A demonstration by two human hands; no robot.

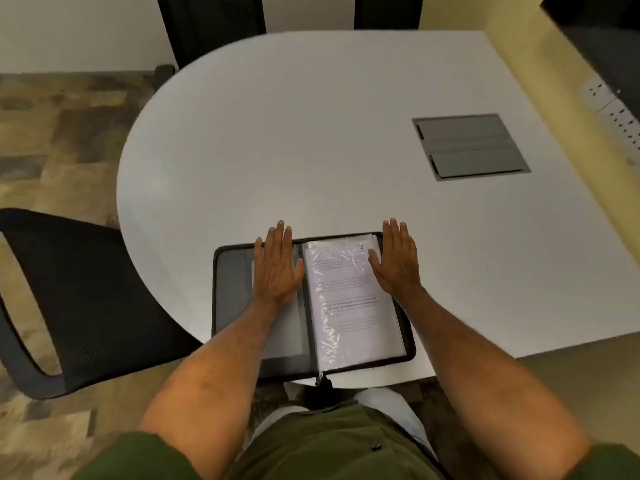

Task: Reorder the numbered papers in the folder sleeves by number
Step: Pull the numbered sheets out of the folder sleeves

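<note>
A black zip folder (pixel 313 299) lies open flat at the near edge of a pale grey bench (pixel 311 133) with a rounded far-left end. On the folder's right half a clear plastic sleeve (pixel 349 299) covers a printed paper (pixel 346 289) with a handwritten 3 in its top right corner; more sleeve edges show stacked beneath it. The folder's left half is a dark inner cover. The left hand (pixel 277 265) rests palm down on that dark cover, just left of the folder's spine, fingers (pixel 278 237) straight and close together, their tips reaching past the folder's far edge onto the bench. The right hand (pixel 398 261) lies palm down on the folder's right edge, fingers straight and together, thumb spread onto the sleeve near the 3. Neither hand holds anything. Far right of the folder, a grey hatch (pixel 471 147) is set into the bench. Left of the folder stands a black mesh chair (pixel 69 292).
</note>
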